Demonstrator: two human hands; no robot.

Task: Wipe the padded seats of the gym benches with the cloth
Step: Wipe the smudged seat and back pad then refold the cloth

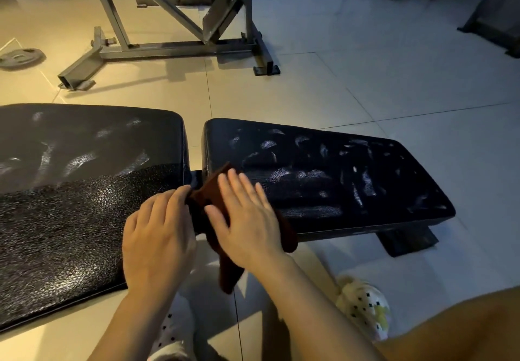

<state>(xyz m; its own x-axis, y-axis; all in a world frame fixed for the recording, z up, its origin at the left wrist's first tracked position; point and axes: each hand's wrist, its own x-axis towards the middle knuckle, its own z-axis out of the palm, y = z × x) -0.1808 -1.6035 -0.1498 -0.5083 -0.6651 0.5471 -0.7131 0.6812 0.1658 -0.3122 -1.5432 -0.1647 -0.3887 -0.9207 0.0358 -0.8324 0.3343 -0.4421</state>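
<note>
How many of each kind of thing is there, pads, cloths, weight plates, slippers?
Black bench pads: 2, left pad and right pad
Brown cloth: 1
Weight plate: 1
Slippers: 2, right slipper and left slipper
Total: 6

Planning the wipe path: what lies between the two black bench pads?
In the head view, a narrow gap showing floor tile between the left pad and right pad, with the brown cloth bridging its near end.

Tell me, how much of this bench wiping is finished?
The near half of the left pad looks clean; its far half is smeared. Both hands, right hand and left hand, are on the brown cloth at the gap. The right pad is streaked, so it remains.
</note>
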